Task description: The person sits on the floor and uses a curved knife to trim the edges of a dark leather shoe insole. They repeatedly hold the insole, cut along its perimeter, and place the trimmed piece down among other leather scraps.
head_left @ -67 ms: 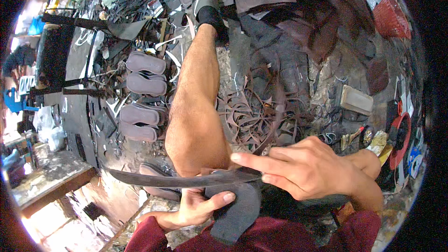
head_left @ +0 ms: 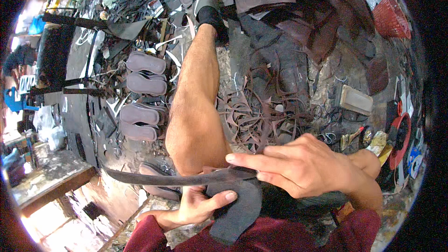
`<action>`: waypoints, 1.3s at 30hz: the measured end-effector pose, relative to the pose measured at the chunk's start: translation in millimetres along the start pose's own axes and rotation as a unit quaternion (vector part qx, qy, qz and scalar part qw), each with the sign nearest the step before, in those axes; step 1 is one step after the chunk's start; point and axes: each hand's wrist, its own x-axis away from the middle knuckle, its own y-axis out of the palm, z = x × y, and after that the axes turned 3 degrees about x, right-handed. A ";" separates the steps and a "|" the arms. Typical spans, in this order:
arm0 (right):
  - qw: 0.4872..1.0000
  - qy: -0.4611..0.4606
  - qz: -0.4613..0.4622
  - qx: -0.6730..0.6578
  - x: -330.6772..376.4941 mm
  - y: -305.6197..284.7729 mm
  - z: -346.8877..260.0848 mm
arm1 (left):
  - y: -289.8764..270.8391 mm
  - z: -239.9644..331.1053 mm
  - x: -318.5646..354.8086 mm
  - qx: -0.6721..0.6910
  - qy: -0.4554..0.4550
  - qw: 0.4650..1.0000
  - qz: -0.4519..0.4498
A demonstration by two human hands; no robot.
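My left hand point(head_left: 204, 204) grips a dark grey shoe sole piece point(head_left: 235, 212), thumb flat on top and fingers hidden beneath. A long, dark, curved strip point(head_left: 172, 180) stretches leftward across the piece's upper end, in front of my bare knee, and narrows at its far left tip. My right hand point(head_left: 298, 168) is closed at the strip's right end, with the forefinger reaching along it. What lies inside those fingers is hidden. A thin brown offcut point(head_left: 266, 133) rises from beside the right fingertips.
Pairs of grey soles point(head_left: 146, 84) lie left of my leg point(head_left: 193, 112). A heap of brown offcuts point(head_left: 249, 119) covers the floor to its right. Dark sheets point(head_left: 308, 28) are piled beyond. A red basket point(head_left: 391, 18) and a pale block point(head_left: 356, 100) lie to the right.
My right hand has shifted slightly left, its forefinger tip nearer my knee. The thin brown offcut has swung left. My left hand and the sole piece have barely moved.
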 end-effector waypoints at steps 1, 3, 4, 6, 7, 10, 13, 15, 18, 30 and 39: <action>0.997 0.033 -0.068 -0.017 -5.5 -6.9 -2.6 | 2.7 1.2 -0.2 -0.024 -0.011 1.000 0.001; 0.994 0.013 -0.022 -0.109 -2.9 6.6 11.1 | 10.0 6.6 -2.8 -0.072 -0.028 0.997 0.008; 0.989 0.004 0.002 -0.149 0.4 8.2 15.5 | 10.0 8.1 -9.5 -0.106 -0.037 0.993 -0.031; 0.960 0.082 0.006 -0.268 30.6 10.7 19.6 | 13.2 4.8 -18.2 -0.081 -0.024 0.992 -0.097; 0.942 0.102 0.081 -0.308 56.3 14.1 15.3 | -7.3 -14.8 -25.1 0.016 -0.118 0.982 -0.145; 0.872 0.217 0.293 -0.326 109.5 31.8 -13.2 | -23.8 -50.5 -13.7 0.209 -0.037 0.952 -0.220; 0.848 0.228 0.376 -0.296 114.5 68.2 -44.1 | 38.4 -40.8 -6.3 0.031 0.191 0.976 -0.097; 0.838 0.194 0.421 -0.289 121.3 90.5 -52.2 | 96.4 -29.4 -23.0 0.229 0.175 0.957 0.017; 0.803 0.155 0.445 -0.365 123.8 96.6 -54.9 | 122.4 -11.6 -52.7 0.307 0.115 0.942 0.071; 0.885 0.274 0.376 -0.019 183.2 130.5 -48.2 | 106.8 -35.1 -50.1 0.260 0.098 0.952 0.128; 0.935 0.210 0.287 -0.017 117.0 88.8 -21.2 | 76.2 -54.8 -38.1 0.114 0.103 0.972 0.177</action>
